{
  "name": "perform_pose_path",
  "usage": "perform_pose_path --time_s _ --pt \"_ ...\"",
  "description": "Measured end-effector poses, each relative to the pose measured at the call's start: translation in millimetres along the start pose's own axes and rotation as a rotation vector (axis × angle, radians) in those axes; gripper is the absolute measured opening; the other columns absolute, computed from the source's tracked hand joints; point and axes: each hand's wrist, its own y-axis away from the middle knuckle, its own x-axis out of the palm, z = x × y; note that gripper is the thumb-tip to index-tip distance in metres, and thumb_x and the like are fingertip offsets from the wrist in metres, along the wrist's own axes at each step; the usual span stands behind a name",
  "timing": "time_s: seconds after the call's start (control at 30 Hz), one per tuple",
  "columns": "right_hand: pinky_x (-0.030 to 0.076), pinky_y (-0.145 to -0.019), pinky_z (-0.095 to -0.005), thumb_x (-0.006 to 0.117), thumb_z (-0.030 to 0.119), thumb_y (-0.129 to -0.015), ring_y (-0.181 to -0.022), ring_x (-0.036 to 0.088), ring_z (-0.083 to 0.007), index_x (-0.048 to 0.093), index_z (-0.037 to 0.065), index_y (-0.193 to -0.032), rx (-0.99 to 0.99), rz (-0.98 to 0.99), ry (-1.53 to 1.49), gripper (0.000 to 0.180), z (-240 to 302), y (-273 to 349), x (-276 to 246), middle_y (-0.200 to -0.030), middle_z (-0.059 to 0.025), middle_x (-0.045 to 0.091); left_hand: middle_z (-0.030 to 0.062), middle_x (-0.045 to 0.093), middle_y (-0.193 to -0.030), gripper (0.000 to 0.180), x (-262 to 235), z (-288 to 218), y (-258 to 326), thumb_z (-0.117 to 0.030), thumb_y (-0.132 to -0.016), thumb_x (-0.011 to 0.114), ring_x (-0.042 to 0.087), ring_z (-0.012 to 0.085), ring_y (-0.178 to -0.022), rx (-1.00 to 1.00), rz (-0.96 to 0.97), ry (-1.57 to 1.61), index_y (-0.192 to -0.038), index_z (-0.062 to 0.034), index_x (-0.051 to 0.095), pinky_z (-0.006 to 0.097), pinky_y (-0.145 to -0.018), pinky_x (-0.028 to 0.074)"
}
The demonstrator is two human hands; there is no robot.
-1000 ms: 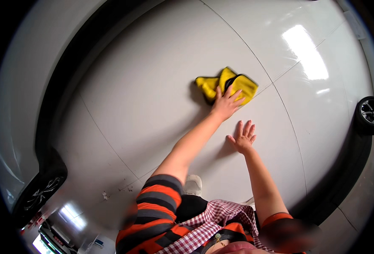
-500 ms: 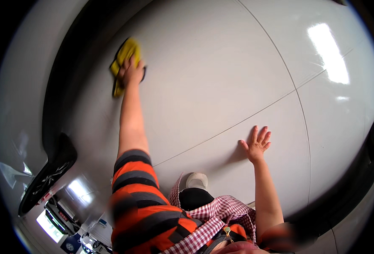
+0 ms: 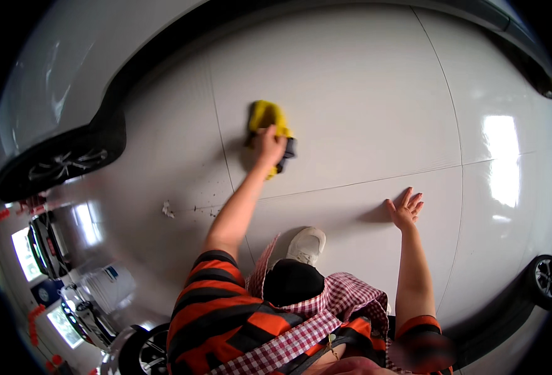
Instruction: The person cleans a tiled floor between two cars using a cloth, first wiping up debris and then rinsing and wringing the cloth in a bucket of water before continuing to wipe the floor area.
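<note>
Cloth (image 3: pixel 264 117), yellow, crumpled, lying on a glossy white tiled floor (image 3: pixel 363 87). Its long axis runs up and down the view, slightly tilted, the upper end pointing away from the person and the lower end tucked under the hand. A dark patch, part of the cloth or something beneath it, shows at its right edge just beside the wrist; which it is cannot be told.

Left hand (image 3: pixel 269 146): arm stretched forward, palm down on the lower part of the cloth, fingers bent over the fabric and pressing it to the floor.

Right hand (image 3: pixel 405 209): flat on the floor, fingers spread and released, holding nothing; well apart from the cloth, to its right and nearer the person.

Grout line (image 3: pixel 363 181): runs across the floor between the two hands. A second line runs upward just left of the cloth.

Debris (image 3: pixel 168 210): small pale scrap and dark specks on the tile, left of the forearm.

Shoe (image 3: pixel 307 244): white, below the left forearm, near the checked apron (image 3: pixel 326 312).

Car (image 3: pixel 57 94): white body and dark wheel at upper left. Another wheel (image 3: pixel 547 278) at lower right.
</note>
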Motion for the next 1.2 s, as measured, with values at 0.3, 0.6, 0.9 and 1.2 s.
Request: perform_pose_path --time_s 0.3,0.6,0.9,1.2 --pt "0.026 -0.107 -0.0420 0.050 0.031 -0.092 -0.133 0.023 -0.0380 0.030 0.012 -0.140 -0.581 -0.321 -0.528 0.056 -25 5 2 -0.144 -0.0218 0.026 0.0062 0.060 -0.102 0.034 51 -125 102 -0.017 -0.086 0.057 0.054 0.0122 -0.094 -0.089 0.486 0.727 -0.114 0.0012 0.055 0.027 -0.081 0.044" --pt "0.016 -0.102 -0.0654 0.055 0.034 -0.087 -0.140 -0.009 -0.0279 0.005 0.034 -0.145 -0.243 0.052 -0.074 0.077 -72 43 13 -0.151 0.0020 -0.015 0.0119 0.057 -0.109 0.036 -56 -190 82 -0.017 -0.083 0.060 0.053 0.0226 -0.105 0.321 0.231 -0.003 -0.116 -0.0010 0.057 0.030 -0.092 0.040" --pt "0.012 -0.100 -0.0689 0.050 0.053 -0.085 -0.137 -0.018 -0.0307 -0.003 0.034 -0.144 -0.141 0.196 -0.129 0.082 -59 33 22 -0.149 -0.0014 -0.024 0.0129 0.050 -0.122 0.039 2 -253 75 -0.022 -0.082 0.057 0.046 0.0356 -0.105 0.588 0.146 -0.501 -0.119 -0.0109 0.055 0.041 -0.088 0.043" --pt "0.012 -0.104 -0.0631 0.060 0.049 -0.079 -0.139 -0.012 -0.0313 0.006 0.033 -0.145 0.031 0.030 -0.121 0.087 -44 53 6 -0.151 -0.0028 -0.015 0.0012 0.021 -0.148 0.059 191 -231 34 -0.045 -0.084 0.051 0.014 0.0391 -0.133 1.030 0.510 -0.578 -0.138 -0.0268 0.035 0.070 -0.089 0.031"
